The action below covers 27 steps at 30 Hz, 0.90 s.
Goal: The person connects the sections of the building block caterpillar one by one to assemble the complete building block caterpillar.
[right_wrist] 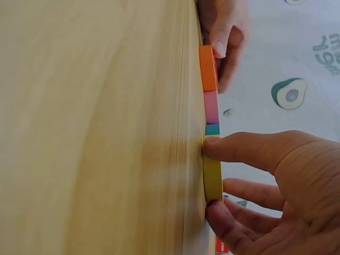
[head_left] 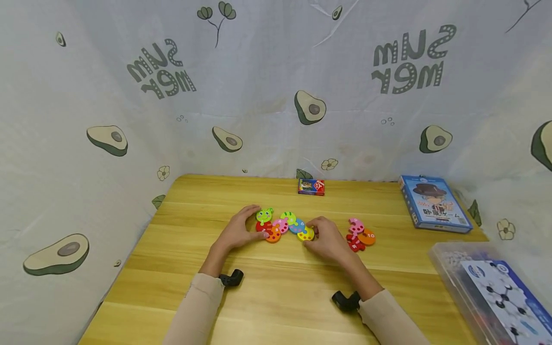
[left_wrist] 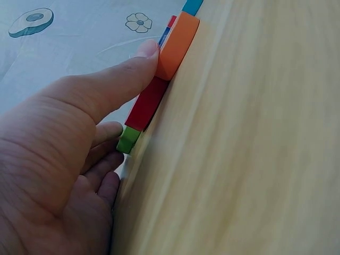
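A row of flat, interlocking caterpillar puzzle pieces lies on the wooden table, led by a smiling green head (head_left: 265,215). Behind it come a red piece (left_wrist: 147,105), an orange piece (head_left: 273,235), pink, striped green and blue (head_left: 296,226) ones, then a yellow piece (right_wrist: 213,170) at the right end. My left hand (head_left: 236,232) holds the head end, thumb at the orange and red pieces and fingertips at the green head. At the other end, my right hand (head_left: 328,240) pinches the yellow piece by its edges between thumb and fingers.
Right of my right hand lie loose pieces: a pink one (head_left: 356,225), an orange one marked 10 (head_left: 368,236) and a red one (head_left: 355,245). A small card box (head_left: 311,187) sits at the back, a blue game box (head_left: 436,203) back right, a clear plastic case (head_left: 448,282) front right.
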{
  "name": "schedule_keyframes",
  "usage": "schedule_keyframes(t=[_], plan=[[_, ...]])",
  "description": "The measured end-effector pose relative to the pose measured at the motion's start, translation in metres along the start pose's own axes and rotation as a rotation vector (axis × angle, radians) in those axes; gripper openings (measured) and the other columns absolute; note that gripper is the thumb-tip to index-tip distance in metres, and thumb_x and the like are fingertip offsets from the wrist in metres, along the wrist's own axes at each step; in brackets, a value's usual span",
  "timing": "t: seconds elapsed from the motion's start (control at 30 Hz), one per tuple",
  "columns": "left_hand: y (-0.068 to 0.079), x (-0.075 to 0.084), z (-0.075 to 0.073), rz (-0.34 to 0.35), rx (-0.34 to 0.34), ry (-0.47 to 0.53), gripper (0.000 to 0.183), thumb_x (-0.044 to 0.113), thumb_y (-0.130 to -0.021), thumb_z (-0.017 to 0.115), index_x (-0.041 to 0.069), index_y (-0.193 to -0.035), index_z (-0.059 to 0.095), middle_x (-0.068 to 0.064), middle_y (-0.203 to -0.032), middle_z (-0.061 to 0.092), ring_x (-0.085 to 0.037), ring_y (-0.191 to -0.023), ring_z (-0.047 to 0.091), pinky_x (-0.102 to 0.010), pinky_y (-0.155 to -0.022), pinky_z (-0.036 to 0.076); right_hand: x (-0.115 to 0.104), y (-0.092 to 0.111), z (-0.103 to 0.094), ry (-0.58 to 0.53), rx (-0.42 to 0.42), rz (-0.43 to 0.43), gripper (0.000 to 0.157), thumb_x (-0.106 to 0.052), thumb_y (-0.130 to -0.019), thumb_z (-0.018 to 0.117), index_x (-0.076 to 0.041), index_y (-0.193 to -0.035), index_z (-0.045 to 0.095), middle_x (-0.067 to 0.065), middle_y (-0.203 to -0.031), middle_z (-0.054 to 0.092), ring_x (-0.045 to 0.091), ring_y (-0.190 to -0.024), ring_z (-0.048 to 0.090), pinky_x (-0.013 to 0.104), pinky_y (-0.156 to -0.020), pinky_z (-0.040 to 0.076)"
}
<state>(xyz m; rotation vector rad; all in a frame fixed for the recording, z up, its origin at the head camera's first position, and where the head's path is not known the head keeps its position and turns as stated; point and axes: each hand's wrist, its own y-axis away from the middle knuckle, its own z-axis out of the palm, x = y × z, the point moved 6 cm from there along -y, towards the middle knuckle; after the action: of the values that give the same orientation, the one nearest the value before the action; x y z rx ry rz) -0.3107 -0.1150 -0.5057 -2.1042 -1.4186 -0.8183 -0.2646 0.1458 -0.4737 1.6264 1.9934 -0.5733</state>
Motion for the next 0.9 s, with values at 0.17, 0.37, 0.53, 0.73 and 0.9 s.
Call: schedule_keyframes(t=[0.17, 0.37, 0.53, 0.73, 0.9], plan=[[-0.001, 0.001, 0.001, 0.011, -0.025, -0.017, 0.084, 0.049, -0.086, 0.081, 0.02, -0.157, 0.046, 0.002, -0.167, 0.036, -0.029, -0.157, 0.029, -0.055, -0.126, 0.026, 0.001, 0.001, -0.001, -0.031, -0.015, 0.011, 0.052, -0.018, -0.083, 0.087, 0.001, -0.127, 0.069, 0.016, -0.123, 0.064, 0.023, -0.095, 0.056, 0.036, -0.083, 0.051], [-0.002, 0.0, 0.004, 0.022, -0.05, -0.049, 0.086, 0.054, -0.086, 0.079, 0.022, -0.157, 0.045, 0.004, -0.168, 0.034, -0.027, -0.156, 0.03, -0.055, -0.125, 0.028, 0.009, 0.007, -0.018, -0.076, 0.008, 0.003, 0.051, -0.022, -0.087, 0.084, -0.001, -0.13, 0.066, 0.017, -0.124, 0.064, 0.027, -0.1, 0.061, 0.043, -0.09, 0.056], [-0.002, 0.0, 0.005, 0.023, -0.047, -0.045, 0.086, 0.054, -0.084, 0.08, 0.022, -0.156, 0.047, 0.003, -0.167, 0.035, -0.029, -0.156, 0.031, -0.057, -0.124, 0.03, 0.022, 0.016, -0.042, -0.047, 0.101, -0.063, 0.047, -0.019, -0.088, 0.083, 0.003, -0.127, 0.067, 0.023, -0.119, 0.067, 0.035, -0.099, 0.066, 0.052, -0.088, 0.058], [-0.001, 0.002, 0.004, 0.03, -0.046, -0.035, 0.086, 0.052, -0.084, 0.081, 0.02, -0.156, 0.047, 0.0, -0.167, 0.036, -0.032, -0.155, 0.031, -0.058, -0.124, 0.03, 0.045, 0.026, -0.059, -0.018, 0.114, -0.013, 0.049, -0.023, -0.091, 0.08, 0.003, -0.13, 0.066, 0.023, -0.116, 0.066, 0.032, -0.095, 0.064, 0.048, -0.083, 0.057], [-0.002, 0.001, 0.005, 0.032, -0.047, -0.031, 0.085, 0.05, -0.084, 0.081, 0.02, -0.156, 0.048, 0.001, -0.167, 0.036, -0.031, -0.156, 0.031, -0.057, -0.124, 0.029, 0.059, 0.032, -0.071, 0.016, 0.117, 0.029, 0.051, -0.024, -0.091, 0.079, 0.005, -0.13, 0.065, 0.023, -0.116, 0.065, 0.032, -0.097, 0.061, 0.046, -0.082, 0.059]])
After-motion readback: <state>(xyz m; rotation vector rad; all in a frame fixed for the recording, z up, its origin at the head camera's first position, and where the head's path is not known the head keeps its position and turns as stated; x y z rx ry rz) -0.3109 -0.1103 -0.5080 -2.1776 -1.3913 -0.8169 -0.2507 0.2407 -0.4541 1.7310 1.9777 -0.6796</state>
